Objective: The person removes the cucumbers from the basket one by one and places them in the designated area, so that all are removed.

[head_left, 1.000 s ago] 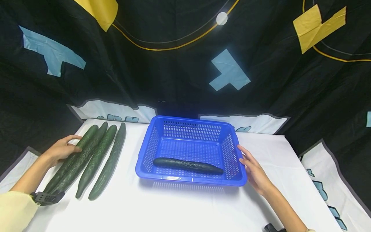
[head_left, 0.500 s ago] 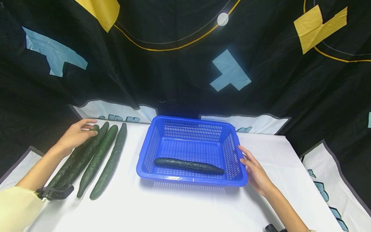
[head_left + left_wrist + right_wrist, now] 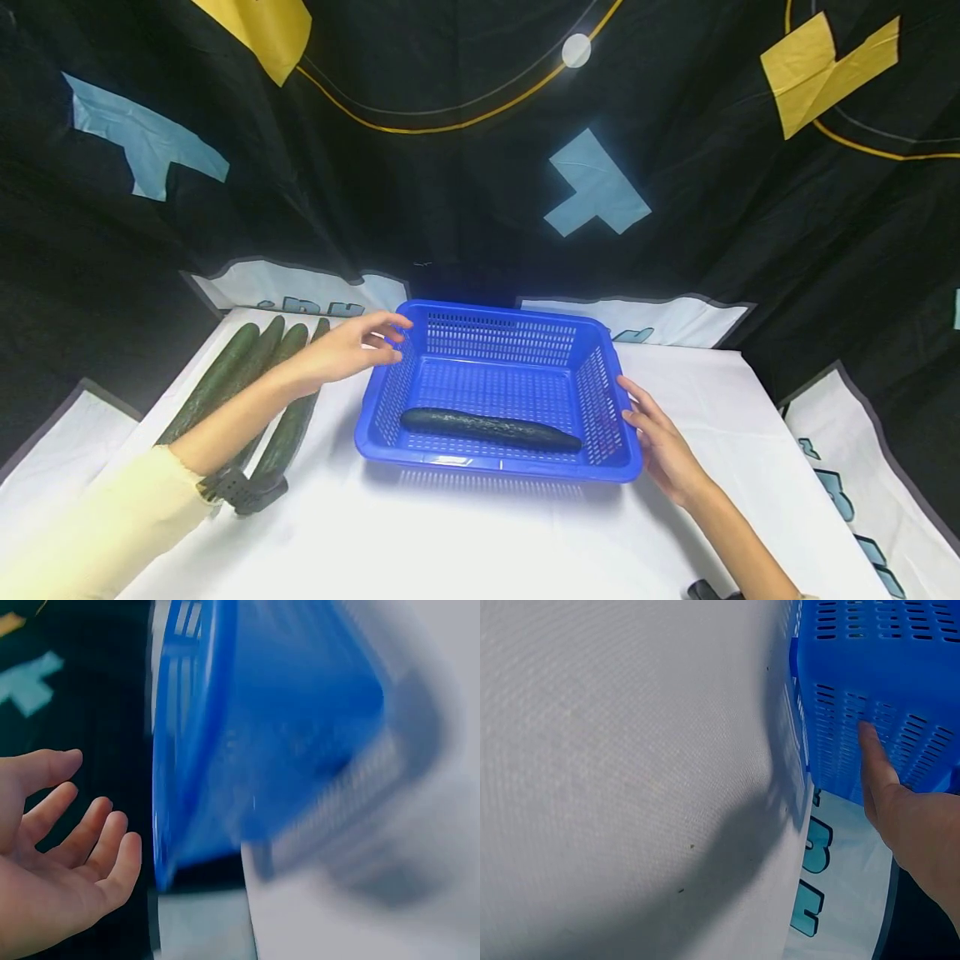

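Observation:
My left hand [image 3: 351, 347] hangs in the air by the blue basket's [image 3: 495, 474] back left rim, fingers loosely bent and holding nothing. The left wrist view shows this hand [image 3: 67, 862] apart from the basket wall [image 3: 300, 727]. With nearly straight fingers my right hand [image 3: 663, 446] touches the basket's right side; in the right wrist view a finger [image 3: 875, 757] lies against its slotted outer wall. One dark green cucumber [image 3: 491, 428] lies across the basket floor. Several more cucumbers [image 3: 217, 379] lie side by side on the left, partly hidden by my left arm.
A white cloth [image 3: 480, 542] covers the table. Behind it hangs a black curtain [image 3: 450, 208] with yellow and light blue shapes. A black band [image 3: 243, 490] sits on my left wrist.
My left hand has moved right, from the leftmost cucumber, past the others, to the basket's left rim, carrying nothing. My right hand, the basket and the cucumbers have stayed in place.

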Demonstrator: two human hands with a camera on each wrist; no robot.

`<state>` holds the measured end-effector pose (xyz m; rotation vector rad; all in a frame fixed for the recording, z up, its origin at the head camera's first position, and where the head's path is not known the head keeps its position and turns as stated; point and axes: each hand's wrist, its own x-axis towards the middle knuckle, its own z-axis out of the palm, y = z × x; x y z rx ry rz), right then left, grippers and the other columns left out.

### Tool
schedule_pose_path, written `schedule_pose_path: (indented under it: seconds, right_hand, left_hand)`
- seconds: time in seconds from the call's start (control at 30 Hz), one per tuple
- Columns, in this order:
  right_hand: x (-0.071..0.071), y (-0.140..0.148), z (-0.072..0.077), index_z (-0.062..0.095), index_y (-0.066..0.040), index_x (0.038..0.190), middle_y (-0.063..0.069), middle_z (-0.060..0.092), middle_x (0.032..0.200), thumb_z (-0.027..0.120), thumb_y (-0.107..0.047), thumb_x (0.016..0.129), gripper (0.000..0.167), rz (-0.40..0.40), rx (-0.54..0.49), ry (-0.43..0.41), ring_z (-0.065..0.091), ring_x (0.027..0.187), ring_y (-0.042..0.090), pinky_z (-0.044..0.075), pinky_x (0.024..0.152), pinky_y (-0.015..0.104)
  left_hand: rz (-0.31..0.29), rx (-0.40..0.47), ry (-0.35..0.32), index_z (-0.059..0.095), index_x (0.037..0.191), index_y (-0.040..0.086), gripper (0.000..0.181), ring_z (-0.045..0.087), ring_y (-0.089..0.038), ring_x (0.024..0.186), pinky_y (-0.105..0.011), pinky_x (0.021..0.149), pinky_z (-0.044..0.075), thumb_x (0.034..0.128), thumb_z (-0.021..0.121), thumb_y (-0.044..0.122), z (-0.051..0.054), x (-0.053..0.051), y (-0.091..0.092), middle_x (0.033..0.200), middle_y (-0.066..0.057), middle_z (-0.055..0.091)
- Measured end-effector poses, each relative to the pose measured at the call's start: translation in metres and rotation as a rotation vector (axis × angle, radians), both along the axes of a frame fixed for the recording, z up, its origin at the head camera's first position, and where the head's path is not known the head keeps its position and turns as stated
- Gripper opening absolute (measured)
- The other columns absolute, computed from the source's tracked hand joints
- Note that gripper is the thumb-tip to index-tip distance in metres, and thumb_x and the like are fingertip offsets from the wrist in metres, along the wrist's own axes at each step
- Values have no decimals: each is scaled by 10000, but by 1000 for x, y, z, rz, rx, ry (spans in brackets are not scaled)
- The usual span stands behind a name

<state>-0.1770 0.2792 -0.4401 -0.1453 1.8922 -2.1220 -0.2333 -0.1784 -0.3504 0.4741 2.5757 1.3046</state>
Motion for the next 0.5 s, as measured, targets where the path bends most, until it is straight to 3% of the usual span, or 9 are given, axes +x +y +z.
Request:
schedule_pose_path:
  seconds: [0.1,0.2,0.33,0.5]
  right_hand:
    - [0,1,0,143,-155,1606,183,142,1599,411,-187,1072,598,-4,-1,-1,600,1116,176,529,870,328]
    - [1,1,0,143,-155,1605,181,136,1602,412,-189,1071,599,-6,7,-1,603,1114,185,529,866,326]
    - [0,0,-1,145,-158,1606,179,128,1605,418,-198,1072,602,-1,14,-1,595,1134,194,523,884,331]
    - [0,1,-1,143,-158,1607,186,139,1601,417,-193,1073,601,4,11,4,589,1147,195,522,893,332]
  left_hand:
    - [-95,39,-55,544,1367,67,460,590,-362,1145,-515,937,498,927,672,103,-4,-3,29,1259,-176,596]
    - [-163,90,-152,567,1346,76,444,595,-328,1150,-490,957,495,918,681,91,-12,-4,55,1236,-143,612]
    - [-189,146,-291,599,1318,92,425,588,-264,1153,-467,1009,461,905,699,87,-26,-4,81,1211,-105,628]
    - [-206,139,-358,613,1305,90,425,601,-215,1120,-453,1047,425,892,701,43,-42,-5,99,1229,-154,630]
